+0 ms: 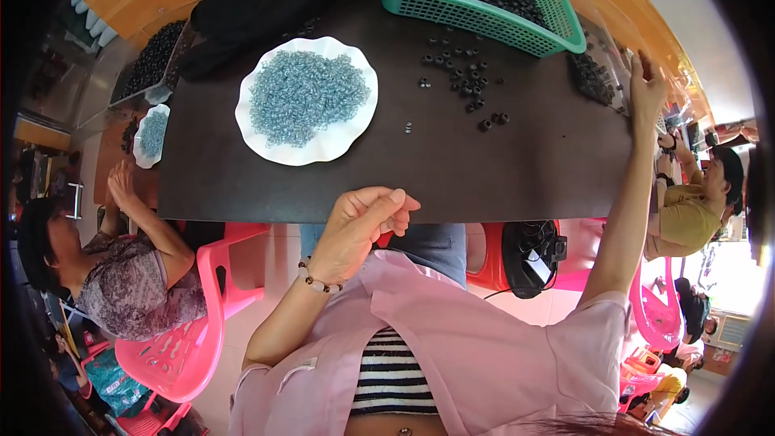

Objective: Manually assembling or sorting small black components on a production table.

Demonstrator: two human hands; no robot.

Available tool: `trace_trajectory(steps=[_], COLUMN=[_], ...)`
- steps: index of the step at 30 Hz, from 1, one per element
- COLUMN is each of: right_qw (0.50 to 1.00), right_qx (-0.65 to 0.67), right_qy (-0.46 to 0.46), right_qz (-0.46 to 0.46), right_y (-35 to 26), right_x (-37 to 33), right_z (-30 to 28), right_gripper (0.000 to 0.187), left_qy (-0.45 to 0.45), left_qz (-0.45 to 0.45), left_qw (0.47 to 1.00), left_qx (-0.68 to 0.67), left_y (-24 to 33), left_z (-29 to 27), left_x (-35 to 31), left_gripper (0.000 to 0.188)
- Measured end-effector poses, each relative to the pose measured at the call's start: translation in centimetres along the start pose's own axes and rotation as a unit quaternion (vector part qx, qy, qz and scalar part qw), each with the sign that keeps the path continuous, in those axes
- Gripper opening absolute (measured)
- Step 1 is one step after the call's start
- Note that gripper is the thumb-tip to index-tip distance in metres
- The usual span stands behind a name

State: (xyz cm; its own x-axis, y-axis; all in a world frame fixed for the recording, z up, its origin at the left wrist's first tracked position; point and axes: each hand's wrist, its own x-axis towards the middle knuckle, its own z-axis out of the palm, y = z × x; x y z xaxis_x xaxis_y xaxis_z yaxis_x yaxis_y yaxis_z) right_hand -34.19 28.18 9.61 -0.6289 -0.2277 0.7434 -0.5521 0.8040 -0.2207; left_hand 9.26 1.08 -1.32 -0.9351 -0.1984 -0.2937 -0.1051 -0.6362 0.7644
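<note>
While the left hand (363, 222) curls loosely at the counter's (525, 169) near edge, fingertips pressed together on something too small to tell, the right hand (646, 89) stretches to the right edge, touching a bag of black beads (593, 77). Black beads (468, 85) lie scattered mid-counter beside a plate of blue beads (307, 97).

Near the white scalloped plate (258, 136) heaped with pale blue beads (307, 97), the left hand (359, 222) is held loosely curled at the dark table's (525, 169) near edge, while the right hand (646, 89) is stretched well beyond the plate to a clear bag of black beads (593, 77) below the green basket (484, 12).
</note>
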Motion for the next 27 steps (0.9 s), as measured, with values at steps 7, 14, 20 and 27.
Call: trace_trajectory(steps=[7, 14, 20, 27], right_qw=[0.945, 0.936, 0.938, 0.933], right_qx=[0.237, 0.190, 0.095, 0.112], right_qy=[-0.173, -0.280, -0.326, -0.335], right_qz=[-0.142, -0.097, -0.077, -0.069], right_y=[-16.4, -19.3, -20.1, -19.6], right_x=[-10.6, -13.5, -14.0, -14.4], right_z=[1.2, 1.5, 1.9, 2.9], right_gripper=[0.014, 0.011, 0.025, 0.022], left_qy=[-0.003, 0.005, 0.004, 0.009], left_qz=[-0.023, -0.019, -0.011, -0.016], left_qw=[1.000, 1.000, 1.000, 1.000], left_qx=[0.010, 0.008, 0.004, 0.009], left_y=[0.2, 0.2, 0.1, 0.2], left_z=[-0.3, -0.2, -0.2, -0.1], left_x=[-0.1, -0.3, -0.4, -0.4], left_gripper=[0.025, 0.025, 0.025, 0.027])
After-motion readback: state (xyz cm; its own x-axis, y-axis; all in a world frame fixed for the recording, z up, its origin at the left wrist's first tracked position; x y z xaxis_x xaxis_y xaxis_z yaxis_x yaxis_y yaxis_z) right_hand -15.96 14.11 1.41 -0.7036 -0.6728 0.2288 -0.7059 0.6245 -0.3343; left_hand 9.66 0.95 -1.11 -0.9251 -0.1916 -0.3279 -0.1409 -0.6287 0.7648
